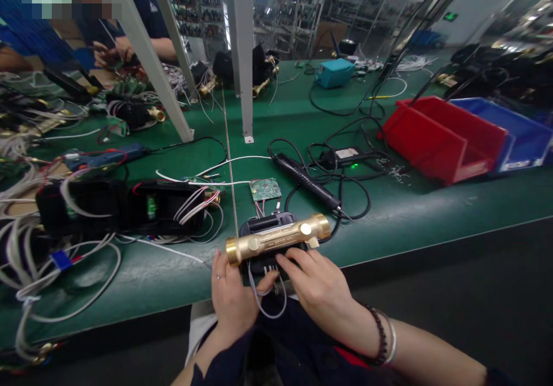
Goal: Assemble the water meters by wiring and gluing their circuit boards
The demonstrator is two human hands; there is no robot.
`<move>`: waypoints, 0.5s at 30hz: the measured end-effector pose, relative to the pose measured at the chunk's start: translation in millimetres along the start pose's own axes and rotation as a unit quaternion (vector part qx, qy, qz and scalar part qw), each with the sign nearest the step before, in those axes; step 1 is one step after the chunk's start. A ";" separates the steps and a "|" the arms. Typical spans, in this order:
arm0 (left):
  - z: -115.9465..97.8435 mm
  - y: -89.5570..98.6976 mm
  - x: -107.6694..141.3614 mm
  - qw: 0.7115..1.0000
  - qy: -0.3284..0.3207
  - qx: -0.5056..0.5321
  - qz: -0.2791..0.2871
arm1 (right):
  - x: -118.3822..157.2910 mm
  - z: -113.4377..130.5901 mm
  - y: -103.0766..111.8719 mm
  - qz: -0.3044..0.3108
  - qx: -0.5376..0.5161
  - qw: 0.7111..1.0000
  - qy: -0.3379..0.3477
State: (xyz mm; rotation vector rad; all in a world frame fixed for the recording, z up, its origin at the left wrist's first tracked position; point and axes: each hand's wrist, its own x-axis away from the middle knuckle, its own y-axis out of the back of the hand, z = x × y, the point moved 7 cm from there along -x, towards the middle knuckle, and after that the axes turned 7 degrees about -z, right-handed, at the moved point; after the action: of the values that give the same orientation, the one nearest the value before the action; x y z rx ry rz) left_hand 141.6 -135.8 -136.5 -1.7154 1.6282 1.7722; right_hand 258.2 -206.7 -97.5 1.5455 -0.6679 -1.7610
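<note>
A brass pipe fitting (279,239) with threaded ends lies across a black housing (268,222) at the front edge of the green bench. My left hand (235,294) is closed round the housing's left side, below the fitting's left end, its thumb near a looped grey cable (273,317). My right hand (319,282) has its fingers bent onto the housing just under the fitting; its fingertips are partly hidden. Behind the housing lies a green circuit board (265,189), joined by thin wires. A black electric screwdriver (306,181) rests just beyond, to the right.
Red (436,144) and blue (522,135) bins stand at the right. Black housings (166,207) and bundled grey cables (26,248) crowd the left. Metal posts (245,57) rise behind. A teal box (336,73) sits farther back. Another person's hands (114,52) work at the upper left.
</note>
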 end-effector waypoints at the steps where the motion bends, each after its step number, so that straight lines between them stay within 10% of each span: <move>1: -1.9 2.1 -0.4 1.000 -0.007 0.019 -0.016 | -0.6 -0.6 -0.2 0.000 -0.006 1.000 -0.005; 11: -20.9 12.6 -18.8 0.982 -0.172 0.065 -0.040 | -9.4 -1.1 6.7 -0.007 -0.061 0.997 -0.044; 15: -5.7 3.3 -16.4 0.978 -0.184 0.089 -0.027 | -8.4 -32.4 47.6 -0.138 -0.139 0.980 -0.027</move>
State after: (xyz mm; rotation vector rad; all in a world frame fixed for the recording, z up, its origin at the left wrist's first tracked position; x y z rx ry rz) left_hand 147.6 -132.8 -120.1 -1.2514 1.5095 1.7319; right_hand 298.3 -228.1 -61.1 1.4517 -0.2227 -2.0083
